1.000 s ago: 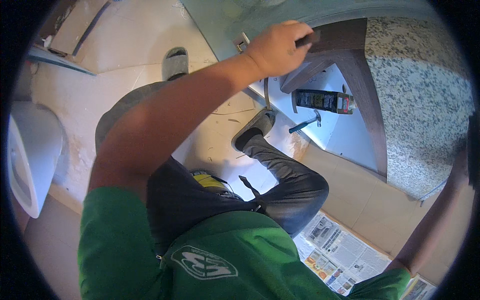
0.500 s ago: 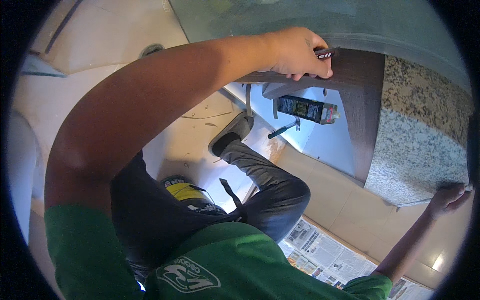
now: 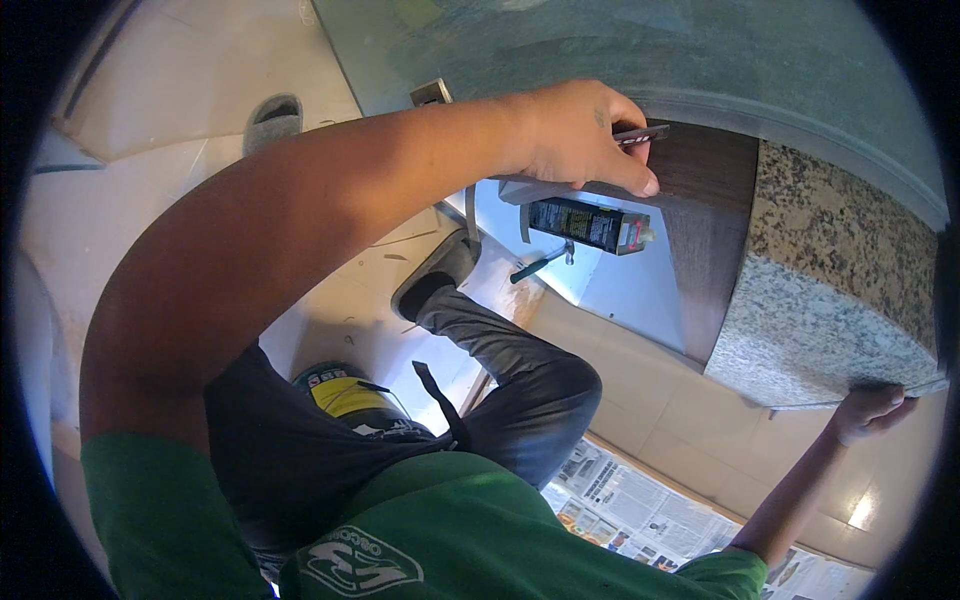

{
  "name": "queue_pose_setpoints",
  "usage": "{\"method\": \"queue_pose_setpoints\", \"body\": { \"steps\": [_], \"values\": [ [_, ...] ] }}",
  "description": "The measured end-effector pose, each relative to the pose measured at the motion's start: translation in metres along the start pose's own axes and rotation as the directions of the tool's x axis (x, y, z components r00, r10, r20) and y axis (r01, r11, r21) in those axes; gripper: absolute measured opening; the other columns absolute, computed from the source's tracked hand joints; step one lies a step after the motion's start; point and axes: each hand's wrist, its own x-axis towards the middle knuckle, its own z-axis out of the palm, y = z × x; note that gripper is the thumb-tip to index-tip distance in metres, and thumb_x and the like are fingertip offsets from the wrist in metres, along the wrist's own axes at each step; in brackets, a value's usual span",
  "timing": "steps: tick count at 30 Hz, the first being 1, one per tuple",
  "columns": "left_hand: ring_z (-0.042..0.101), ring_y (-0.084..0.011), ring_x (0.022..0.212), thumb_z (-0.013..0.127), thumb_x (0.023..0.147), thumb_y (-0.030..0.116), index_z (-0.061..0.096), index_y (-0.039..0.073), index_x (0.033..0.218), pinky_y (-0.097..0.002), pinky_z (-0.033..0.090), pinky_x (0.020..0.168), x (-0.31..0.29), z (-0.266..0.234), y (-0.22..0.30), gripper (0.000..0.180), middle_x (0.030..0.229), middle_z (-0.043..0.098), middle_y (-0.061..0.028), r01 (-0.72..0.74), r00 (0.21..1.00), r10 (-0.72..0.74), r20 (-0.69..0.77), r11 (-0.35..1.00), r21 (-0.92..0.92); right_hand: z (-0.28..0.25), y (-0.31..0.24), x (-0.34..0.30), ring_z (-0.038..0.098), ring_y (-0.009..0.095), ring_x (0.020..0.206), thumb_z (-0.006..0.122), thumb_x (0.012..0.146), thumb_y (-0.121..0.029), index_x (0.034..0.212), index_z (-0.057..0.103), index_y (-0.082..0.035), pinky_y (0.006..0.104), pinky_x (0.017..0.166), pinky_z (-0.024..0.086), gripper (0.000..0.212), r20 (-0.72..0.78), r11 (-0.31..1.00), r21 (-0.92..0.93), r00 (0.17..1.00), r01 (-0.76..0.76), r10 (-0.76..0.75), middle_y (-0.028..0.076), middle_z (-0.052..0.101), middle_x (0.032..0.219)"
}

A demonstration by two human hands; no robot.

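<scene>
My left hand reaches across to a dark wood-grain panel and is closed round a slim, dark, flat tool. Most of that tool is hidden in the fingers, so its exact kind does not show. The thumb points down toward the panel's front edge. At the far right, my right hand is closed at the lower edge of a speckled granite slab; its fingertips are partly hidden. Below the panel, a dark carton and a hammer lie on a white surface.
A dull green wall rises behind the panel. A bucket with a yellow band stands beneath my legs. Newspaper covers part of the tiled floor. A grey slipper and thin scrap strips lie on the floor.
The view has shifted slightly, with the cabinet lower and further left. A small squarish metal-edged thing now shows above my left forearm, and more of the slipper is uncovered. Both hands keep their hold.
</scene>
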Motion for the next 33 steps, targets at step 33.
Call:
{"method": "queue_pose_setpoints", "body": {
  "steps": [33],
  "values": [
    [0.058,-0.0154,0.072,0.084,0.08,0.044,0.065,0.008,0.089,-0.031,0.043,0.062,-0.005,0.007,0.002,0.041,0.078,0.062,-0.0052,0.028,0.997,-0.025,-0.075,0.999,0.038,0.003,-0.017,0.003,0.063,0.027,0.097,0.041,0.11,-0.048,0.127,0.053,0.007,0.0371,0.077,0.056,0.059,-0.035,0.998,-0.062,0.999,-0.011,0.009,0.021,0.062,0.113]
  ]
}}
